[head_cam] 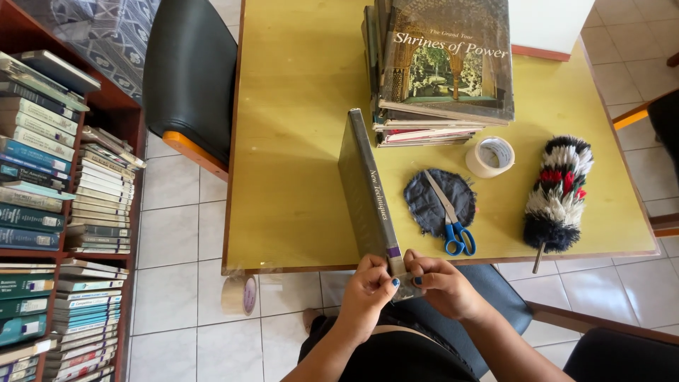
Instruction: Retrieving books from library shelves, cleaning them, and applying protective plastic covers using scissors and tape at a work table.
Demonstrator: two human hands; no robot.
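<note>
Here, low in the middle of the frame, the left hand (368, 284) and the right hand (437, 281) both pinch the near end of a hardcover book (366, 192) that stands on its long edge, spine up, on the yellow worktop (297, 106). The fingers of each hand close on the lower corner of the spine, where a small purple label sits and the book juts past the worktop's front edge; the two hands lie just beside each other, the thumbs close together. The book runs from that edge up toward the centre of the frame.

Right of the book lies a round dark cloth patch (433, 205) with blue-handled scissors (449, 219) resting across it, handles toward the front edge. Above and to the right of the patch sits a roll of tape (490, 156), and further right a feather duster (558, 192) in black, white and red lies lengthwise, its thin handle pointing down past the worktop's edge.

At the upper centre stands a stack of books (438, 71), the top one a large illustrated volume. A black chair (189, 71) stands at the upper left beside the worktop. Along the left edge of the frame a wooden bookshelf (42, 212) holds piles of books lying flat. Another tape roll (239, 294) lies on the tiled floor under the worktop's lower left corner.
</note>
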